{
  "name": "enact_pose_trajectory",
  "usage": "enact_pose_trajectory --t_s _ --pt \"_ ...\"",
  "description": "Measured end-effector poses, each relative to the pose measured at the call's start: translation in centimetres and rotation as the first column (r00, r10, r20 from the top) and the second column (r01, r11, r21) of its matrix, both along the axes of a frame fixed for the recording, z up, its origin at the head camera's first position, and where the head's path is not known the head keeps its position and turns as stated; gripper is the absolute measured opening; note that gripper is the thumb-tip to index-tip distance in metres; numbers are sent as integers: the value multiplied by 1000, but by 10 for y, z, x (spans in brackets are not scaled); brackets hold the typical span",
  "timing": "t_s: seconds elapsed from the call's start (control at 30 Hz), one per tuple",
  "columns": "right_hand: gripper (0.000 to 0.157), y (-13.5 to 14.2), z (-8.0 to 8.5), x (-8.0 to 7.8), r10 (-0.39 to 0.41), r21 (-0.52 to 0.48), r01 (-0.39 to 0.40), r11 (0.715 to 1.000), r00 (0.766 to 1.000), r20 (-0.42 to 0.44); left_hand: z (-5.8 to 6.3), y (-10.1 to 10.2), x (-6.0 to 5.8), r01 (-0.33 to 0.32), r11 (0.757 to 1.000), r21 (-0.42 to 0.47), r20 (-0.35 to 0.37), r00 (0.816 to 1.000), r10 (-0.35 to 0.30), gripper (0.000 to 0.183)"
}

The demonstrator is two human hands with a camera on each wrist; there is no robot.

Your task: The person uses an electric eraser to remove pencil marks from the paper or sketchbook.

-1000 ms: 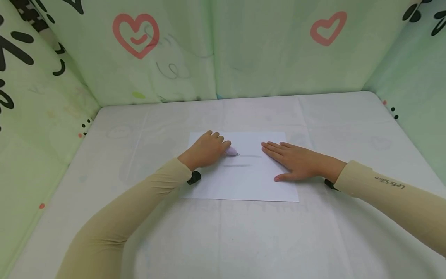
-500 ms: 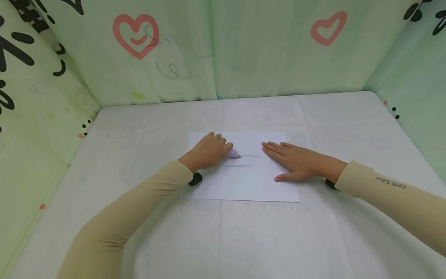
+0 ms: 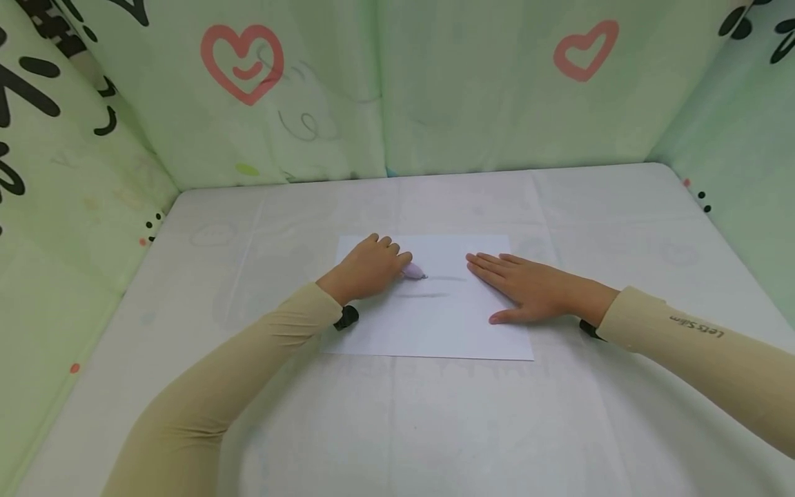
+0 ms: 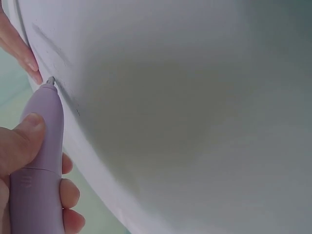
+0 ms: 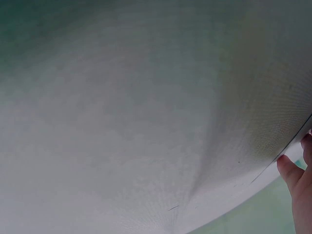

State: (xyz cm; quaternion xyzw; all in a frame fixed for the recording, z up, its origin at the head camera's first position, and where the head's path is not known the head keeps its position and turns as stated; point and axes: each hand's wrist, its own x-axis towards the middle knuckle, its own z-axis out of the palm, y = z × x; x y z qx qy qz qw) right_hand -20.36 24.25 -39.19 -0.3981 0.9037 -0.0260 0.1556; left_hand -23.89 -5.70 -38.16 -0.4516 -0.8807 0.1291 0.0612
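Note:
A sheet of white paper lies on the white-covered table. My left hand grips a thick lavender electric eraser, its thumb along the barrel and other fingers curled round the far side. The metal-collared tip points right and sits at the left end of a faint grey streak. A second grey streak runs below it, nearer me. Small dark crumbs speckle the paper close to the tip in the left wrist view. My right hand rests flat on the paper's right side, fingers straight, thumb spread.
White cloth with faint creases covers the table. Pale green curtains with red hearts and black drawings stand round the back and both sides. A black strap shows at the left wrist.
The left hand and eraser tip shift slightly right and nearer me, then return left along the upper streak. The right hand and paper stay put.

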Motion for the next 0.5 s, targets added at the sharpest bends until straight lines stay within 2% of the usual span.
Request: enact_pose_trajectory --t_s 0.5 --pt "91 0 -2 -1 2 0 -2 1000 1000 -6 1 3 2 0 1000 -11 -14 1000 -1 19"
